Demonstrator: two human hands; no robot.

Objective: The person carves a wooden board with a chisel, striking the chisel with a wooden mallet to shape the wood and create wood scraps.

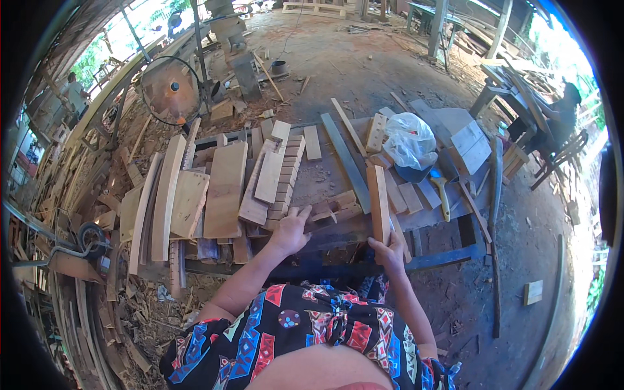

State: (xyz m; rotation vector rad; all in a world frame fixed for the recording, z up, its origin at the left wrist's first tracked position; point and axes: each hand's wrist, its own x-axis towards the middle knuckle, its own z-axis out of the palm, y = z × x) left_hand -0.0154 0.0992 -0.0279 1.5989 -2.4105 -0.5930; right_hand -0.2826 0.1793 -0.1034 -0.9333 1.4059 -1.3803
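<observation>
My right hand [389,255] is closed around the lower end of a wooden block [378,201], long, squared and light brown, which stands out over the near edge of the work table. Palm down, my left hand [291,233] reaches to the table's near edge with its fingers stretched out. It lies between a row of small wooden blocks [286,185] and some short notched wood pieces [341,208]; whether it touches them I cannot tell. A loose flat piece [269,175] rests on the row.
Boards [225,188] crowd the table's left side. On the right are a clear plastic bag [409,140], a paintbrush [441,195] and a grey metal bar [344,159]. A round fan [171,90] stands beyond. Another person [564,117] sits at the far right.
</observation>
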